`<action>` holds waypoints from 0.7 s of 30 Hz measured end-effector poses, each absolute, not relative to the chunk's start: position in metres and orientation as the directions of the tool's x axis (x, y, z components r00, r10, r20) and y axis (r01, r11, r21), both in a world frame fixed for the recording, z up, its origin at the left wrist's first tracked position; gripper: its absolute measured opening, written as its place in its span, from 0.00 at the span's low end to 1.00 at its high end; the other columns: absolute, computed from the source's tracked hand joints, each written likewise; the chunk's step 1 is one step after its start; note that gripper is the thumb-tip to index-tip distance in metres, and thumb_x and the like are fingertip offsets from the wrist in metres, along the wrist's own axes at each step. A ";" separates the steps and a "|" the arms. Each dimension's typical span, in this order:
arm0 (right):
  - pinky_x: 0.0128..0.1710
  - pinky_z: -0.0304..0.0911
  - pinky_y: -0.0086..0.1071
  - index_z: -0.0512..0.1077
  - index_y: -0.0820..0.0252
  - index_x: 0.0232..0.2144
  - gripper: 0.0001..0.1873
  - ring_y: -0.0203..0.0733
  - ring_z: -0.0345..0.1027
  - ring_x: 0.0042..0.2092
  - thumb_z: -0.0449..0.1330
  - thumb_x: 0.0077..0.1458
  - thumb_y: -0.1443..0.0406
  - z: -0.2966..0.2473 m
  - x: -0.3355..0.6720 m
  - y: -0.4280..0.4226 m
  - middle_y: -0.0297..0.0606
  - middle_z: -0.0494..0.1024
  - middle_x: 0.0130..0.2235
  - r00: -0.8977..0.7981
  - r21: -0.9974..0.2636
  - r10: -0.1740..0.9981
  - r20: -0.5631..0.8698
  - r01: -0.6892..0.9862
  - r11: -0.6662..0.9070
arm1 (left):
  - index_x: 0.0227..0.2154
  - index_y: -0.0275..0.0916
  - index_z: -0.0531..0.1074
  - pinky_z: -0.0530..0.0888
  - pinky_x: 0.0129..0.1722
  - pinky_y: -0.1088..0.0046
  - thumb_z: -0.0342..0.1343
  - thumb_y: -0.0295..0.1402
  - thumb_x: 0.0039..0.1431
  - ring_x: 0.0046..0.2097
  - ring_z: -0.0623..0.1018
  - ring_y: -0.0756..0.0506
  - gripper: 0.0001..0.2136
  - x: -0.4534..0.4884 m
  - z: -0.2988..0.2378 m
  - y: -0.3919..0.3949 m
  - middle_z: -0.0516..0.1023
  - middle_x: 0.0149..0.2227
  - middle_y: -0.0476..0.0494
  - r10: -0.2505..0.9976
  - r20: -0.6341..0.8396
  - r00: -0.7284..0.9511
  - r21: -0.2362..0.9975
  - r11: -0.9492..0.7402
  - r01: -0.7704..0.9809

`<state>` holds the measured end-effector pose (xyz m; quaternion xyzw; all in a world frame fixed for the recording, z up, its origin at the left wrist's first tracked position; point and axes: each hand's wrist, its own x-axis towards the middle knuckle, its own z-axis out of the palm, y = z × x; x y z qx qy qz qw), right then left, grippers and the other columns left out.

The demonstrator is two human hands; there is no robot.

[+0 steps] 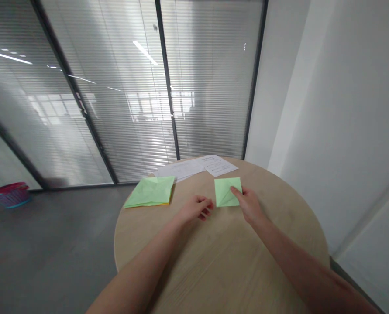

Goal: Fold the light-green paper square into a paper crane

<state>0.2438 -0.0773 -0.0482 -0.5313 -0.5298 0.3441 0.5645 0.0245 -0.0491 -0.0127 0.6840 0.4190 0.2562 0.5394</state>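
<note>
A small folded green paper square (pixel 226 190) lies on the round wooden table (pixel 220 261). My right hand (pixel 248 204) rests at its right edge, fingers pressed together on the sheet with the thumb on top. My left hand (pixel 197 207) lies on the table just left of that square, fingers loosely curled, holding nothing visible. A stack of green paper sheets (pixel 151 192) with a yellow edge beneath sits further left.
White printed sheets (pixel 197 167) lie at the table's far edge. Glass walls with blinds (pixel 132 96) stand behind. A red and blue basket (pixel 9 194) sits on the grey floor at left. A white wall (pixel 345 109) is on the right.
</note>
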 end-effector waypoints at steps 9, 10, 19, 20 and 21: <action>0.33 0.64 0.34 0.79 0.63 0.35 0.21 0.45 0.73 0.34 0.63 0.52 0.50 -0.037 0.220 -0.094 0.42 0.82 0.35 -0.113 -0.962 0.982 0.153 0.212 0.174 | 0.52 0.36 0.71 0.70 0.32 0.73 0.64 0.43 0.53 0.32 0.76 0.47 0.25 0.022 -0.017 -0.042 0.79 0.31 0.46 0.827 0.185 0.531 0.946 -0.297 0.133; 0.32 0.63 0.33 0.79 0.63 0.35 0.20 0.44 0.72 0.33 0.63 0.52 0.51 -0.037 0.219 -0.095 0.41 0.81 0.34 -0.117 -0.958 0.981 0.153 0.226 0.176 | 0.50 0.36 0.73 0.69 0.31 0.73 0.64 0.43 0.52 0.31 0.75 0.48 0.24 0.022 -0.017 -0.042 0.79 0.31 0.46 0.818 0.168 0.551 0.943 -0.295 0.151; 0.33 0.63 0.34 0.80 0.62 0.37 0.20 0.46 0.73 0.35 0.64 0.51 0.52 -0.041 0.220 -0.090 0.41 0.82 0.36 -0.083 -0.952 0.984 0.159 0.253 0.175 | 0.37 0.33 0.78 0.70 0.31 0.74 0.67 0.41 0.48 0.30 0.76 0.47 0.18 0.023 -0.020 -0.038 0.81 0.31 0.43 0.800 0.117 0.588 0.967 -0.227 0.117; 0.34 0.64 0.34 0.79 0.62 0.38 0.20 0.46 0.73 0.35 0.64 0.51 0.52 -0.041 0.220 -0.090 0.41 0.82 0.36 -0.075 -0.960 0.985 0.153 0.224 0.167 | 0.38 0.33 0.78 0.70 0.30 0.74 0.67 0.41 0.48 0.30 0.76 0.47 0.18 0.024 -0.021 -0.037 0.80 0.30 0.44 0.819 0.120 0.561 0.968 -0.222 0.117; 0.34 0.65 0.34 0.79 0.61 0.39 0.21 0.45 0.74 0.35 0.64 0.51 0.51 -0.042 0.220 -0.089 0.41 0.82 0.37 -0.065 -0.972 0.988 0.140 0.183 0.150 | 0.40 0.33 0.77 0.70 0.30 0.74 0.67 0.40 0.47 0.30 0.77 0.47 0.19 0.024 -0.022 -0.036 0.80 0.30 0.44 0.841 0.123 0.527 0.969 -0.216 0.118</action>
